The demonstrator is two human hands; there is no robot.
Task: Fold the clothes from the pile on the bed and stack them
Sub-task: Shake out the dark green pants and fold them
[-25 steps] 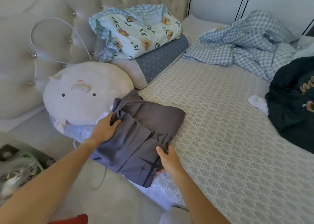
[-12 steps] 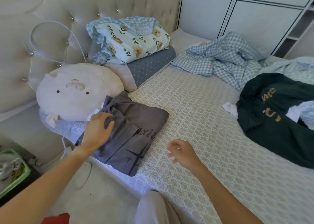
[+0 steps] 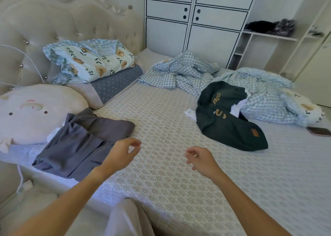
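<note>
You were between garments. The grey shirt lay folded at the near edge of the bed, touching the round pig cushion, and neither hand was on it. Your left hand hung just beside the grey shirt, over its edge toward the middle of the bed, fingers loosely curled and holding nothing. Your right hand hovered well apart from the grey shirt, also loosely curled and empty. The next piece looked to be the dark green sweatshirt, crumpled far across the bed from the grey shirt, with something white poking out from under it. My judgement: you needed to reach over, pull it free of the checked bedding it leaned against, and spread it flat on the bare stretch beside the grey shirt.
</note>
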